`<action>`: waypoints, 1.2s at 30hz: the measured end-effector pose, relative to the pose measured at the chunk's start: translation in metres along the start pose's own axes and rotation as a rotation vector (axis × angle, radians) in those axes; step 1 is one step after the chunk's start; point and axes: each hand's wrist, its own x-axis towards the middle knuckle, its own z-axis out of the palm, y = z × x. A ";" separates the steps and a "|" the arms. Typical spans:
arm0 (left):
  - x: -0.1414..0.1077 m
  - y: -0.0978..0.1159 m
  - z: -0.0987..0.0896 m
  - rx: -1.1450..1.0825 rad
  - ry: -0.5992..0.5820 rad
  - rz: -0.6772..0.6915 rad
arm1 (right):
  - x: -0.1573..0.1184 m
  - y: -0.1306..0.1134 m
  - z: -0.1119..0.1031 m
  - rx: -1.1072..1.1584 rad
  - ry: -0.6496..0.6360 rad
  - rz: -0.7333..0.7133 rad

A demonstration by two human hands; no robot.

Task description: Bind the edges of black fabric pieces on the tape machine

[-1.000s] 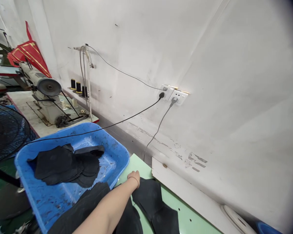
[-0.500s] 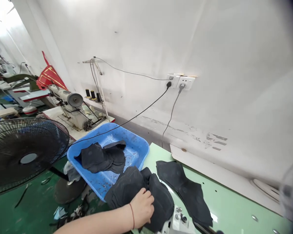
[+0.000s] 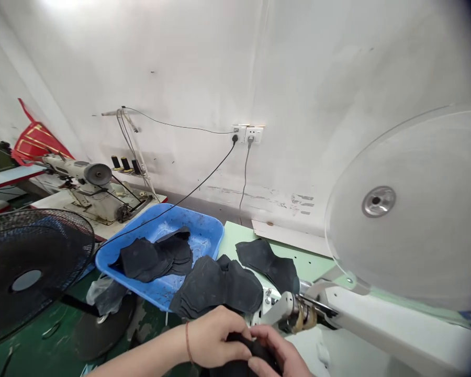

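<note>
Between left hand [image 3: 214,335] and right hand [image 3: 293,365], the black piece [image 3: 264,352] is pinched; likely soft and light, best held at its edges.

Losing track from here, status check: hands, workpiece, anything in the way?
Left hand and right hand gripping soft black sheet piece, lower part out of view. White metal machine arm close beyond right hand. Stacked black cut pieces beyond left hand.
</note>
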 end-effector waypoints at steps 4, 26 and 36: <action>-0.008 0.007 0.005 -0.202 0.073 -0.151 | -0.004 -0.013 0.001 0.132 -0.003 0.072; 0.013 0.027 0.029 -0.400 0.159 -0.290 | -0.020 -0.017 -0.009 0.231 0.088 0.088; 0.018 0.030 0.032 -0.362 0.221 -0.416 | -0.018 -0.024 -0.016 0.068 0.094 0.066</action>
